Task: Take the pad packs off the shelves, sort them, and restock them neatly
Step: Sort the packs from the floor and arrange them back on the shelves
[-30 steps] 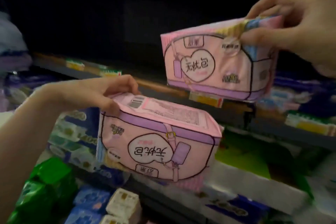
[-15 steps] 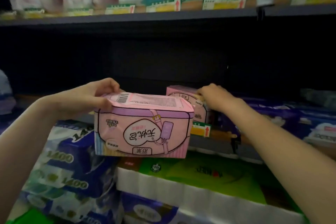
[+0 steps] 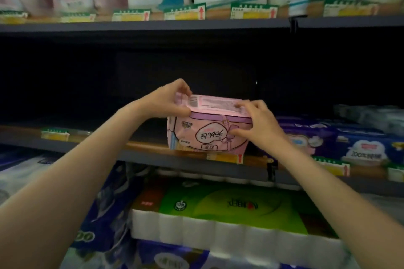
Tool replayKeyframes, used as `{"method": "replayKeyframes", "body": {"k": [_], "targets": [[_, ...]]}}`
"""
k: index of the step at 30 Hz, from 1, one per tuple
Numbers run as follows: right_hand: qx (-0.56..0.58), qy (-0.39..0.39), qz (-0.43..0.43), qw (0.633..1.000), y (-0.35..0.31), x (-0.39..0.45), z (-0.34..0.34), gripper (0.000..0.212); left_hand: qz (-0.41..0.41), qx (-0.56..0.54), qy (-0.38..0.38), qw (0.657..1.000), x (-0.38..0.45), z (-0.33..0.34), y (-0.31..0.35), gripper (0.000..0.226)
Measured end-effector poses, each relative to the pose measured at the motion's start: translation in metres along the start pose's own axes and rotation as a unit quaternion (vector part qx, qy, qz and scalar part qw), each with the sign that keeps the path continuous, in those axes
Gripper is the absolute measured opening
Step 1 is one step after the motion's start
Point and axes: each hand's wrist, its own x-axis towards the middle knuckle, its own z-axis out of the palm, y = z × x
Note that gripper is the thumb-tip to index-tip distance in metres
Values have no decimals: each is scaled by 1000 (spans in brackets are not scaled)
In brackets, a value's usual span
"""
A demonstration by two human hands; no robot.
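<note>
Pink pad pack [image 3: 203,131] sits printed face upside down at the front edge of the middle shelf [image 3: 148,155]. My left hand [image 3: 168,100] pinches its top left corner; my right hand [image 3: 258,124] clamps its right end, fingers on top, thumb on the front. Blue packs [image 3: 341,137] lie right of the pad pack; green-topped rolls [image 3: 229,207] sit below it.

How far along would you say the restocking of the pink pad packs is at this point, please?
Done: nothing shows for certain; any pack behind this one is hidden. In hand: the left hand and right hand both grip one pink pad pack, printed upside down, at the front edge of the middle shelf. Left: the dark bay to its left has no visible packs.
</note>
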Motion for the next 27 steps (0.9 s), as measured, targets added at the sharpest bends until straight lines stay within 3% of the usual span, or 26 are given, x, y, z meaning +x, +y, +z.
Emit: {"method": "replayKeyframes", "body": {"k": [2, 6, 10, 13, 17, 21, 25, 27], "targets": [[-37, 22, 5, 999, 2, 2, 14, 61, 16, 116, 24, 993, 8, 12, -7, 44], [-98, 28, -12, 995, -5, 15, 21, 53, 9, 311, -20, 950, 12, 47, -10, 79], [-133, 3, -28, 991, -6, 26, 15, 50, 47, 431, 15, 901, 15, 58, -1, 80], [-99, -17, -39, 994, -2, 32, 10, 48, 47, 440, 25, 896, 16, 58, 3, 75], [27, -70, -9, 997, 21, 31, -6, 57, 28, 348, 10, 937, 10, 65, 2, 83], [-149, -24, 54, 987, 59, 29, -23, 48, 6, 327, 41, 944, 10, 75, 4, 86], [-229, -95, 27, 968, 49, 43, -7, 53, -8, 331, 65, 941, 10, 76, 2, 84], [-238, -148, 59, 958, 34, 54, 7, 53, -8, 343, 82, 936, 7, 75, 0, 81]]}}
